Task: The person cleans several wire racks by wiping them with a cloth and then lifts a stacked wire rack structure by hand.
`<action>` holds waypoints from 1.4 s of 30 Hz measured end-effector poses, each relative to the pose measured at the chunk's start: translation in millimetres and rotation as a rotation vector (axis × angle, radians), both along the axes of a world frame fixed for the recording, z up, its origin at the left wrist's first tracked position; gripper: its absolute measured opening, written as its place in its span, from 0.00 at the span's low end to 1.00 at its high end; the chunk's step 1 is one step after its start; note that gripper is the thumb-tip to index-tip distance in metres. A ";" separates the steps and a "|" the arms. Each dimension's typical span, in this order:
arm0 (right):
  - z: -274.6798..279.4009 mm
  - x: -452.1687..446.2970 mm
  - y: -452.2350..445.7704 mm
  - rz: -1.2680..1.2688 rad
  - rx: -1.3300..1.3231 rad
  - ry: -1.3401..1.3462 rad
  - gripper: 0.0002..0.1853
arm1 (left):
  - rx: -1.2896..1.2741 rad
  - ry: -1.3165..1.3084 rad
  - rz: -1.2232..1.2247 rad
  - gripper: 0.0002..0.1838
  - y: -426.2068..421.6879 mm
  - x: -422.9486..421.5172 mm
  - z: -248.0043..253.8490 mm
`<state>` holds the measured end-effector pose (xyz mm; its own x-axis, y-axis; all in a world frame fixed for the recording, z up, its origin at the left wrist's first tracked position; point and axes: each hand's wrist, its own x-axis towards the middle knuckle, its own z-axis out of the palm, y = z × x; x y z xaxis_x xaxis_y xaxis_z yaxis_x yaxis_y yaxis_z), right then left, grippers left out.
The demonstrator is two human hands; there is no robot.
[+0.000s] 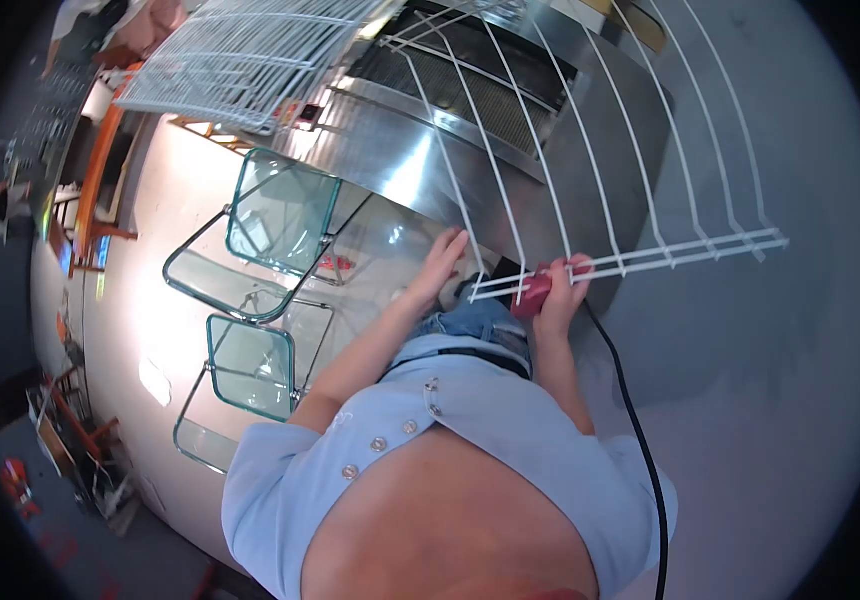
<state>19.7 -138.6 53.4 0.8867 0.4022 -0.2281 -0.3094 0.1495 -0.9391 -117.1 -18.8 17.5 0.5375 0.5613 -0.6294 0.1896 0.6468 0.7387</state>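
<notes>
A white wire rack point(610, 180) stretches from beside my hands up past the top edge of the view. At its near edge my right hand point(560, 293) is closed around the wire bars, with a dark pink cloth point(532, 294) pressed against them. My left hand point(442, 262) is beside the rack's near left corner, its fingers stretched out and apart. Whether its fingertips touch the outer wire I cannot tell.
Ahead stands a stainless steel appliance point(405, 150) with a dark grille. Several more white wire racks point(240, 65) are stacked at upper left. Folding chairs with clear green-edged seats point(285, 215) stand on the left. A black cable point(630, 400) runs down the right side. A person point(115, 25) is at upper left.
</notes>
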 end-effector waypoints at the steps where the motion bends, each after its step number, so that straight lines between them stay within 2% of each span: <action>1: 14.5 5.5 0.9 -0.022 0.004 -0.091 0.11 | 0.112 -0.013 -0.091 0.38 5.0 4.5 -4.8; 2: 26.6 12.1 2.2 -0.043 0.012 -0.178 0.12 | 0.105 -0.025 -0.128 0.38 6.9 8.7 -7.4; 4: 67.6 18.8 10.0 -0.117 -0.060 -0.183 0.11 | 0.476 -0.175 -0.164 0.39 12.1 22.2 17.9; 5: 68.9 27.7 11.1 -0.163 -0.174 -0.375 0.12 | 0.474 -0.193 -0.192 0.39 17.4 27.9 31.7; 6: 70.4 35.2 12.5 -0.202 -0.290 -0.563 0.12 | 0.540 -0.335 -0.242 0.39 24.0 32.9 48.3; 7: 84.6 36.2 16.7 -0.239 -0.347 -0.626 0.13 | 0.606 -0.476 -0.283 0.38 29.1 38.5 66.7; 8: 102.1 31.6 20.0 -0.252 -0.343 -0.629 0.13 | 0.612 -0.484 -0.293 0.38 33.3 44.3 85.4; 10: 133.0 18.4 28.7 -0.157 -0.600 -0.956 0.16 | 0.548 -0.674 -0.354 0.43 40.3 54.2 121.1; 11: 138.5 14.4 33.9 -0.103 -0.625 -0.928 0.19 | 0.554 -0.665 -0.342 0.43 43.6 59.6 134.0; 13: 145.5 8.1 40.6 -0.029 -0.667 -0.974 0.19 | 0.236 -0.887 -0.271 0.43 47.2 67.6 150.8; 14: 144.8 5.0 44.5 0.033 -0.719 -1.017 0.19 | 0.244 -0.869 -0.247 0.43 48.8 67.6 156.1; 15: 139.3 5.3 45.8 0.065 -0.715 -1.125 0.21 | 0.165 -0.957 -0.229 0.44 49.8 65.4 159.5; 16: 140.1 1.4 49.4 0.095 -0.702 -1.115 0.21 | 0.088 -1.044 -0.210 0.44 51.0 62.0 160.6; 18: 149.2 -7.5 54.2 0.171 -0.698 -1.233 0.19 | 0.083 -1.039 -0.168 0.45 52.2 51.1 158.0; 20: 144.8 -9.9 53.8 0.284 -0.727 -1.216 0.22 | -0.023 -1.147 -0.098 0.45 51.7 37.0 153.5; 24: 143.3 -16.6 52.0 0.423 -0.726 -1.316 0.22 | -0.157 -1.174 0.029 0.46 40.9 16.5 148.2; 30: 135.5 -19.0 44.4 0.403 -0.695 -1.316 0.22 | -0.168 -1.120 0.007 0.53 37.2 7.3 151.5; 32: 133.1 -17.4 41.2 0.395 -0.707 -1.325 0.22 | -0.055 -1.089 -0.042 0.54 40.1 3.5 151.5; 36: 132.2 -14.4 31.2 0.415 -0.661 -1.360 0.21 | -0.156 -1.305 0.150 0.56 48.9 -4.9 159.5; 37: 131.2 -14.3 29.0 0.399 -0.625 -1.390 0.20 | -0.134 -1.314 0.159 0.44 51.1 -7.2 162.3; 38: 132.1 -14.1 26.3 0.400 -0.632 -1.375 0.20 | -0.144 -1.300 0.156 0.44 50.3 -7.4 168.9; 40: 134.1 -12.9 25.3 0.427 -0.677 -1.371 0.18 | -0.251 -1.225 0.329 0.43 49.8 -8.9 178.4; 41: 136.9 -12.7 24.6 0.443 -0.679 -1.351 0.19 | -0.200 -1.287 0.210 0.42 53.1 -9.9 170.5; 42: 138.1 -11.4 24.9 0.441 -0.682 -1.338 0.19 | -0.205 -1.276 0.206 0.42 52.7 -10.0 172.3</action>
<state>8.3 -113.7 191.5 0.4308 0.8278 0.3594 0.8707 -0.2765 -0.4068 -127.1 33.9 189.8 0.7316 0.6593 0.1731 -0.6815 0.7014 0.2089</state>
